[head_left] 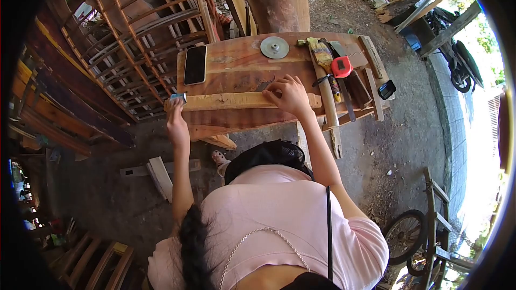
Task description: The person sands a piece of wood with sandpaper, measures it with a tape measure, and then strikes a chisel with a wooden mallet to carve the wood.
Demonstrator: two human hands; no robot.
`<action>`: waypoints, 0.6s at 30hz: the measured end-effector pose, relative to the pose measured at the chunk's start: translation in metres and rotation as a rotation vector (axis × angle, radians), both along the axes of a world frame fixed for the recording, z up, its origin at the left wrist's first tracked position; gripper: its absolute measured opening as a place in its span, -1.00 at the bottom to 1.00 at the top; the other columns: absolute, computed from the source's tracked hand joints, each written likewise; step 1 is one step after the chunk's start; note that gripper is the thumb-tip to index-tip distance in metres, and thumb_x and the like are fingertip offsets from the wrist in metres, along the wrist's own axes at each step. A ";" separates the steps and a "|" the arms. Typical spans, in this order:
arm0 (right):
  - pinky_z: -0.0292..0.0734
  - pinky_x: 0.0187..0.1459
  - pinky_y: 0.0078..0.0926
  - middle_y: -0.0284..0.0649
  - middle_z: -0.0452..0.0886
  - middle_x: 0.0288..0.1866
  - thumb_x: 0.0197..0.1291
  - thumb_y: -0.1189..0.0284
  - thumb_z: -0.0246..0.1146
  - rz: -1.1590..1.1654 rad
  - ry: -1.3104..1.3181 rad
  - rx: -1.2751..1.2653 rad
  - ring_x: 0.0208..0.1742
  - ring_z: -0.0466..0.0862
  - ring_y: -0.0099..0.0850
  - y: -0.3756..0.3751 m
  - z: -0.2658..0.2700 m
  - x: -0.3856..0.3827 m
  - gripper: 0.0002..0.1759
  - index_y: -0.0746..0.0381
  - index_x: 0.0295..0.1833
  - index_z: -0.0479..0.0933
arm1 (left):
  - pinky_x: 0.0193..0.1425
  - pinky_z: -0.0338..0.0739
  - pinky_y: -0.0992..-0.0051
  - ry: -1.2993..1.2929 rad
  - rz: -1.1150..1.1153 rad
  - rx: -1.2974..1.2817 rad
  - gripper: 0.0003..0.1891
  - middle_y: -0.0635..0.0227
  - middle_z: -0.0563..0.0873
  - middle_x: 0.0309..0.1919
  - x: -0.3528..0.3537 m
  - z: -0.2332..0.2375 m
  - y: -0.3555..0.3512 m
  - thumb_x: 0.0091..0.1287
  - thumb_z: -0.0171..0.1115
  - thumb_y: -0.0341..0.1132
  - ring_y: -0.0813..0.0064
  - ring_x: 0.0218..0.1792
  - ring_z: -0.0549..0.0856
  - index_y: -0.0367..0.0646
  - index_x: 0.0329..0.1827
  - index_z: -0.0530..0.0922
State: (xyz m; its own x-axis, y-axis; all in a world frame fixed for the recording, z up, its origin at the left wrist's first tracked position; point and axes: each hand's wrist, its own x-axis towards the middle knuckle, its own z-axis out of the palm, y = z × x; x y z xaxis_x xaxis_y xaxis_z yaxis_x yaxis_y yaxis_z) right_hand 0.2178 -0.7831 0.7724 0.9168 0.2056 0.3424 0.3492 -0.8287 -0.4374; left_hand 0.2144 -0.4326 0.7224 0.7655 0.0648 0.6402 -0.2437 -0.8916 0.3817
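Note:
A long pale wooden strip [226, 101] lies across the reddish wooden table [236, 120]. At its left end my left hand [176, 122] is closed on a small blue-and-white piece [178, 98], whose kind I cannot make out. My right hand [290, 96] grips the strip near its right end, fingers curled over it and thumb toward the left. Just beyond the strip are a black-screened phone [195, 65] at the left and a round pale disc [274, 48] with a central hub.
A red tape measure [341, 66], a hammer-like wooden handle [326, 96], a saw-like blade [348, 99] and a small black device [386, 89] crowd the table's right end. Wooden lattice frames [145, 32] lean at the left. Offcuts [160, 177] lie on the floor.

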 end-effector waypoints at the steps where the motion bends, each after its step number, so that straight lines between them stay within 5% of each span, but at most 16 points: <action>1: 0.40 -0.05 -0.37 -0.35 0.68 -0.39 0.17 0.07 0.25 -0.004 -0.008 -0.004 -0.17 0.59 -0.35 0.002 -0.001 0.000 -0.65 0.10 -0.41 0.71 | 0.17 0.61 0.38 -0.008 0.015 -0.008 -0.75 0.27 0.69 0.06 -0.002 0.002 -0.006 0.28 0.15 -0.59 0.31 0.12 0.66 -0.15 -0.04 0.66; 7: 0.43 -0.02 -0.36 -0.33 0.69 -0.39 0.17 0.05 0.24 -0.020 -0.012 -0.012 -0.16 0.61 -0.32 0.008 0.003 0.001 -0.62 0.13 -0.43 0.69 | 0.12 0.59 0.38 -0.035 -0.247 -0.049 -0.77 0.31 0.74 -0.13 -0.021 0.006 -0.116 0.24 0.20 -0.57 0.33 0.00 0.69 -0.15 -0.07 0.66; 10: 0.43 -0.02 -0.35 -0.32 0.69 -0.40 0.18 0.03 0.24 -0.029 -0.009 -0.006 -0.17 0.61 -0.31 0.004 0.002 0.000 -0.59 0.14 -0.44 0.69 | 0.09 0.59 0.37 -0.016 -0.321 -0.076 -0.81 0.29 0.73 -0.13 -0.015 0.007 -0.111 0.21 0.21 -0.57 0.30 -0.05 0.69 -0.18 -0.15 0.65; 16: 0.44 -0.03 -0.33 -0.31 0.69 -0.40 0.21 0.01 0.22 -0.030 0.004 0.025 -0.18 0.61 -0.30 0.003 0.003 -0.002 -0.56 0.15 -0.44 0.69 | -0.08 0.61 0.33 -0.008 0.001 0.003 -0.84 0.27 0.73 -0.20 0.009 0.014 -0.018 0.26 0.17 -0.53 0.23 -0.11 0.69 -0.17 -0.15 0.65; 18: 0.45 -0.03 -0.33 -0.30 0.69 -0.40 0.21 0.00 0.21 -0.042 0.015 0.018 -0.18 0.61 -0.30 0.005 0.004 -0.001 -0.55 0.15 -0.44 0.69 | 0.01 0.57 0.31 0.012 0.039 -0.041 -0.85 0.28 0.72 -0.18 0.006 0.005 -0.033 0.26 0.17 -0.54 0.24 -0.10 0.67 -0.18 -0.18 0.65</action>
State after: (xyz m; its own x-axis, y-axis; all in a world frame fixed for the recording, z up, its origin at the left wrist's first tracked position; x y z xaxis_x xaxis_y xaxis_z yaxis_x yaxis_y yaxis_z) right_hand 0.2171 -0.7778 0.7760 0.9294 0.1608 0.3322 0.3077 -0.8346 -0.4570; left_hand 0.2209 -0.4652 0.7278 0.7692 0.1207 0.6275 -0.2042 -0.8841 0.4204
